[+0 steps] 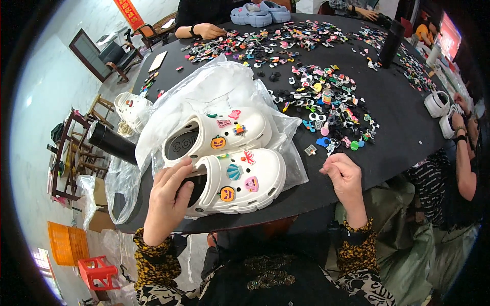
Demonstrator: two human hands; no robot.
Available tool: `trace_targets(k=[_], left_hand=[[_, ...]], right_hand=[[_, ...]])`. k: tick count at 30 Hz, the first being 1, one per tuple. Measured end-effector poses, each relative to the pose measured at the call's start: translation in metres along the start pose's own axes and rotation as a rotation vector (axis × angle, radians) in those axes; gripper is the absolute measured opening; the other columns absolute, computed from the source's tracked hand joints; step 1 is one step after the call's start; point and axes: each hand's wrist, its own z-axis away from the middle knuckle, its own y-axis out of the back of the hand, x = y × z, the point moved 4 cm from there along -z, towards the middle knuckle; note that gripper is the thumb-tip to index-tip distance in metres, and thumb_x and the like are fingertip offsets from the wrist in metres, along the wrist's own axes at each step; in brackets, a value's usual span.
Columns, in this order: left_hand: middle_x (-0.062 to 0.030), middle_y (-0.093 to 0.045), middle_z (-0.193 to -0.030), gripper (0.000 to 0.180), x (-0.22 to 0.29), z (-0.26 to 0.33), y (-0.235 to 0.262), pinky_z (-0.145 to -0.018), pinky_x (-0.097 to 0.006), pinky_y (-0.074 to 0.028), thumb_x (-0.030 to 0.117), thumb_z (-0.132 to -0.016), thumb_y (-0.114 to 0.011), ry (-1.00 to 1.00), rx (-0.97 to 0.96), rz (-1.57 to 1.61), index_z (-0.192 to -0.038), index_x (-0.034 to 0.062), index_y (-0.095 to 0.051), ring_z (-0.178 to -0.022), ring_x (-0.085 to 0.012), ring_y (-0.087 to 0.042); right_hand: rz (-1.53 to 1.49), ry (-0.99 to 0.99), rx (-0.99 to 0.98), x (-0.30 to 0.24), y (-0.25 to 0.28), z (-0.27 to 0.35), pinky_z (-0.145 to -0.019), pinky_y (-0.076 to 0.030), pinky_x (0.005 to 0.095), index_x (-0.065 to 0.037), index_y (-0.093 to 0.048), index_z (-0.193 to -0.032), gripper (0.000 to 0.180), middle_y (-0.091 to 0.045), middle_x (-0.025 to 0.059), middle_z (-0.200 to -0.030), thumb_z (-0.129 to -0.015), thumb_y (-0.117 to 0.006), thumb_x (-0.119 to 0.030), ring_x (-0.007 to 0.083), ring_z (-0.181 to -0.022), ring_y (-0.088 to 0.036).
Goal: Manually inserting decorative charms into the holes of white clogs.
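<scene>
My left hand grips the near white clog at its heel, the fingers lying over the rim of the foot opening. Pumpkin, blue shell, pink and red charms are fixed in the holes of its upper. Right behind it rests the other white clog, also set with a pumpkin and several colourful charms. Under both lies a clear plastic bag. My right hand is raised over the table's near edge, thumb and fingertips pinched together; anything between them is too small to make out. Loose shoe charms lie just beyond it.
More charms spread across the black table. A black bottle is at the left, beside another white clog. A second dark bottle stands far right. Blue clogs and a co-worker's hand are across the table; another person handles white clogs at right.
</scene>
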Motion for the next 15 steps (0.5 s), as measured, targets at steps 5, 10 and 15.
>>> trace_targets(k=[5, 10, 15], left_hand=[[-0.0130, -0.066, -0.108, 0.036, -0.008, 0.011, -0.020, -0.092, -0.038, -0.041, 0.000, -0.078, -0.063, 0.126, 0.145, 0.017, -0.114, 0.0016, -0.064, -0.101, -0.0296, -0.057], [-0.0125, -0.066, -0.109, 0.036, -0.011, 0.013, -0.021, -0.091, -0.038, -0.041, 0.000, -0.078, -0.064, 0.100, 0.173, -0.032, -0.114, 0.0021, -0.064, -0.101, -0.0288, -0.057], [-0.0120, -0.066, -0.110, 0.035, -0.009, 0.010, -0.022, -0.091, -0.038, -0.041, 0.000, -0.078, -0.064, 0.100, 0.172, -0.008, -0.113, 0.0011, -0.064, -0.102, -0.0291, -0.057]], right_hand=[[-0.112, -0.099, 0.067, 0.006, 0.001, 0.003, -0.062, -0.045, 0.0235, 0.003, -0.066, -0.084, 0.016, -0.062, 0.0062, -0.079, -0.087, -0.070, -0.012, 0.0123, -0.068, -0.056], [-0.174, -0.251, 0.075, 0.002, -0.002, 0.002, -0.060, -0.042, 0.0207, 0.001, -0.065, -0.086, 0.010, -0.060, 0.0000, -0.076, -0.088, -0.068, -0.007, 0.0057, -0.065, -0.051], [-0.170, -0.346, 0.124, 0.005, 0.004, 0.005, -0.056, -0.039, 0.0196, 0.000, -0.065, -0.085, 0.014, -0.057, -0.0034, -0.070, -0.091, -0.067, -0.012, 0.0027, -0.063, -0.048]])
